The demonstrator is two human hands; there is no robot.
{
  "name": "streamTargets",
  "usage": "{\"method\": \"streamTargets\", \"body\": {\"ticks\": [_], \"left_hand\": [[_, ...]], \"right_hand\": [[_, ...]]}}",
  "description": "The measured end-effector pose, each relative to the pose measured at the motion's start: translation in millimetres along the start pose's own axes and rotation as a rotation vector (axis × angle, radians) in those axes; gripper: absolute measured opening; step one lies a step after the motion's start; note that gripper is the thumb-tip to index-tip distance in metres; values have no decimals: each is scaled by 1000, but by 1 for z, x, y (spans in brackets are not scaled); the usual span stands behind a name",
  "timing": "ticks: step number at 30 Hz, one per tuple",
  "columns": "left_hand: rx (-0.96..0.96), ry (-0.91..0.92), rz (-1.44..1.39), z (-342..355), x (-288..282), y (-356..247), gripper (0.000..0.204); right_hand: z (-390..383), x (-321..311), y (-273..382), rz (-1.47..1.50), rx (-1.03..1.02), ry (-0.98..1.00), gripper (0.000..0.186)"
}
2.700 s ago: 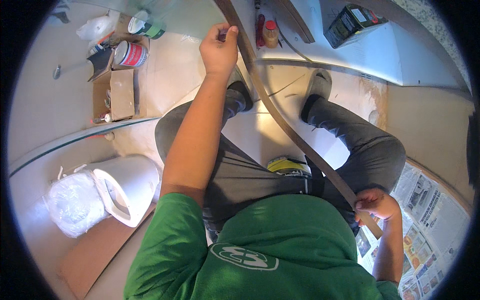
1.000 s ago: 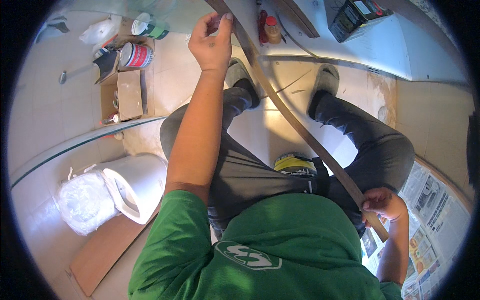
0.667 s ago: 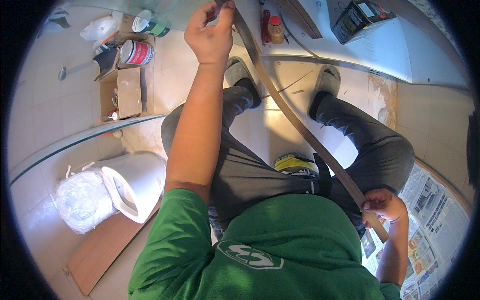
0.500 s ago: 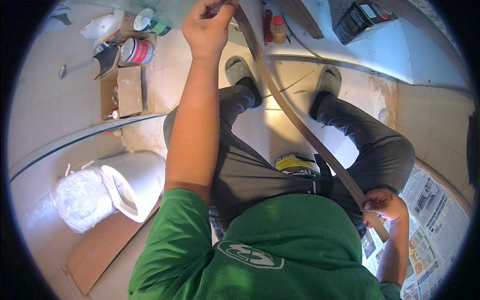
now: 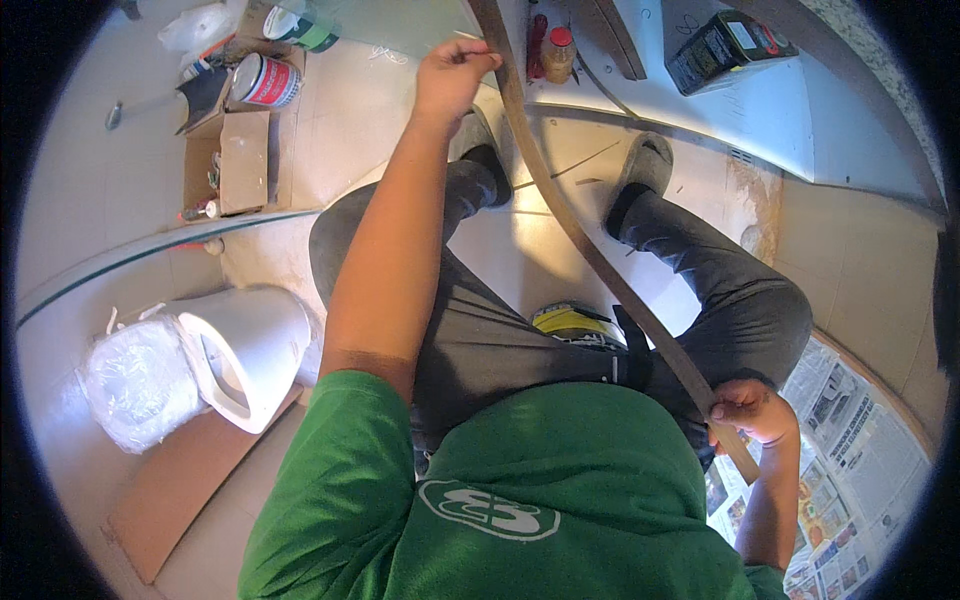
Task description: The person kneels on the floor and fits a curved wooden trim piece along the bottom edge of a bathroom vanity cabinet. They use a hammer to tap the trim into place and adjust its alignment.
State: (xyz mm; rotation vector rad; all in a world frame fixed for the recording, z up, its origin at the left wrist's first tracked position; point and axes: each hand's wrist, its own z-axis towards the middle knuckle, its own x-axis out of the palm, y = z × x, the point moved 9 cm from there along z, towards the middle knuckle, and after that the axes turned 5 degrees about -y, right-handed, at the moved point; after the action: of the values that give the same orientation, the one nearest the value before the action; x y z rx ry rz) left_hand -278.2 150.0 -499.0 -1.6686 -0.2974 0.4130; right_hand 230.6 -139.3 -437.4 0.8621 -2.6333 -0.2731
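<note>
The right hand [image 5: 757,410] grips the narrow brown wooden strip [image 5: 600,265] near its lower end; the strip slants up past the left hand [image 5: 450,82], fingers bunched at its edge, whether pinching it unclear; light, even contact there should prevent twisting.

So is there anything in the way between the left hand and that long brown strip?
No, nothing visible. The left hand has its fingertips right by the edge of the long brown strip; I can't tell if they touch. The right hand pinches it near the lower end.
</note>
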Motion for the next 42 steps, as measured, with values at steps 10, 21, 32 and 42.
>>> {"method": "streamTargets", "body": {"ticks": [10,21,32,42], "left_hand": [[-191,9,-34,-6,14,54,27],[-99,-43,60,-5,14,69,32],[-6,-95,56,-6,15,61,29],[53,-159,118,-5,12,61,30]], "right_hand": [[5,19,50,-140,-8,-109,14],[21,23,72,-159,-110,-110,14],[28,20,79,-168,-192,-82,14],[28,22,80,-176,-157,-103,15]]}}
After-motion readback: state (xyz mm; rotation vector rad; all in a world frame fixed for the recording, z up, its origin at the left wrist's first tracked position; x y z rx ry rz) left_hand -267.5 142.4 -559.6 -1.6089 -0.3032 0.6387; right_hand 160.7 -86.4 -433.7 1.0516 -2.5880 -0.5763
